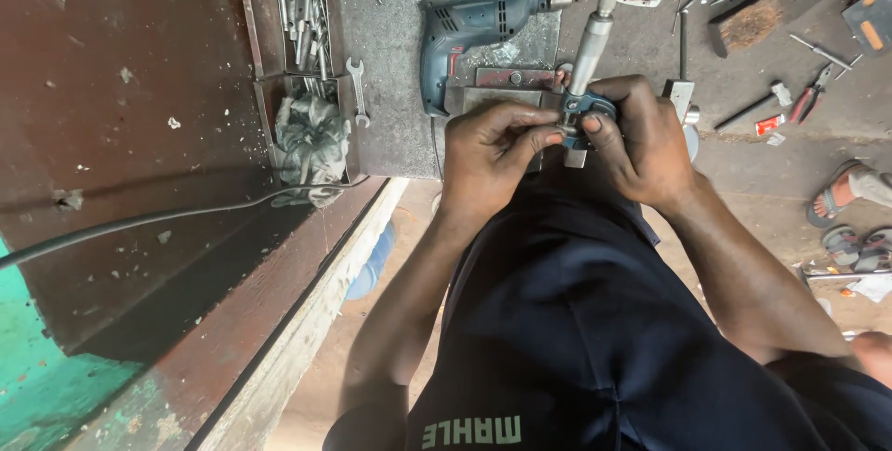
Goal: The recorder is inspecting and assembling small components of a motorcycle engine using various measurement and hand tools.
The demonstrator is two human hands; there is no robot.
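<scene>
My left hand (490, 154) and my right hand (639, 140) meet over a grey bench top (395, 61). Together they grip a micrometer (589, 47) with a blue frame and a long silver barrel that points away from me. My right hand wraps the blue frame. The fingertips of my left hand pinch a small metal part (563, 122) at the jaws of the micrometer. My fingers hide most of that part.
A blue electric drill (478, 19) lies on the bench beyond my hands, next to a spanner (357, 89). A tray of metal tools (302, 5) and a grey rag (311, 140) lie left. Hand tools (790, 98) litter the floor at right, near another person's sandalled foot (836, 196).
</scene>
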